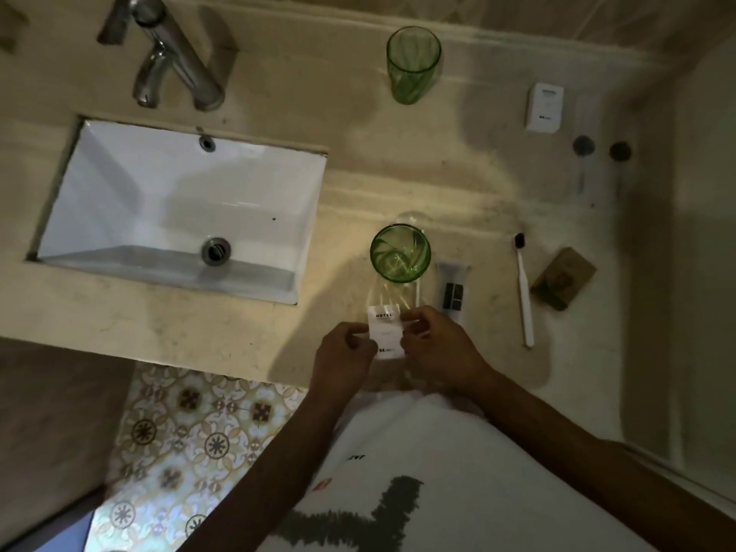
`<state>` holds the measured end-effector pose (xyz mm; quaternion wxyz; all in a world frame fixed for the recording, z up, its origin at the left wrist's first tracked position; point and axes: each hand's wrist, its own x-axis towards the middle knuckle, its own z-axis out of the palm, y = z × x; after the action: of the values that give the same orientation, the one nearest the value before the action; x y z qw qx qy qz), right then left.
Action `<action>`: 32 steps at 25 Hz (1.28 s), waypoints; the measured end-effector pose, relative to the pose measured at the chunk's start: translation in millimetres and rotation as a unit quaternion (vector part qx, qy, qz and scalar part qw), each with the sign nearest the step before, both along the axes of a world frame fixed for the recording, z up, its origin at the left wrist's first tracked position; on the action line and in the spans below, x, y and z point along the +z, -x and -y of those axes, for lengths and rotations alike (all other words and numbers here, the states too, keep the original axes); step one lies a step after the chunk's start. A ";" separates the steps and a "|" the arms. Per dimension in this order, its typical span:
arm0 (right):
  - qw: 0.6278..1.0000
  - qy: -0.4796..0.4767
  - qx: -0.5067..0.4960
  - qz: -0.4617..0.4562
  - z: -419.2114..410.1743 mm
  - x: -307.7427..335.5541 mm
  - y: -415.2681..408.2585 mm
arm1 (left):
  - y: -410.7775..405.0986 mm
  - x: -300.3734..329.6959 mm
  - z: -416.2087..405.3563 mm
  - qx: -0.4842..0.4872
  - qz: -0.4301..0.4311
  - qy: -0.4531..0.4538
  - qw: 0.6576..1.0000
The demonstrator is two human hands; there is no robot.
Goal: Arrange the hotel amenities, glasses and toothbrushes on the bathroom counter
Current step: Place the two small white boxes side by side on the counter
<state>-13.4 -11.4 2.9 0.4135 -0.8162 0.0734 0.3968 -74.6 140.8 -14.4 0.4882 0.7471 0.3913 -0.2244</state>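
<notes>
My left hand (344, 354) and my right hand (436, 348) together pinch a clear packet with a white HOTEL label (385, 332), held just above the counter's front edge. Thin sticks show through the packet's upper part, right under a green glass (400, 253). A second green glass (413, 63) stands at the back of the counter. A white toothbrush (523, 288) with a dark head lies to the right. Beside the near glass lies a grey tube (453, 290). A white box (545, 108) sits at the back right.
A white sink (119, 201) is set into the beige counter (458, 169) at the left, with a chrome tap (175, 57) behind it. A brown wrapped soap (562, 278) lies right of the toothbrush. Two clear bottles with dark caps (583, 146) (619, 151) lie at the right. Patterned floor tiles show below.
</notes>
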 end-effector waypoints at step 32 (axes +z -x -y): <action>0.955 -0.053 -0.254 0.141 88.4 -35.3 -286.3 | -352.8 -18.1 126.8 -0.106 0.143 -0.030 0.984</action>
<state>272.9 -99.8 -32.5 0.5494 -0.7952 0.1980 0.1630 278.2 14.0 -32.5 0.4902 0.8229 0.2428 -0.1536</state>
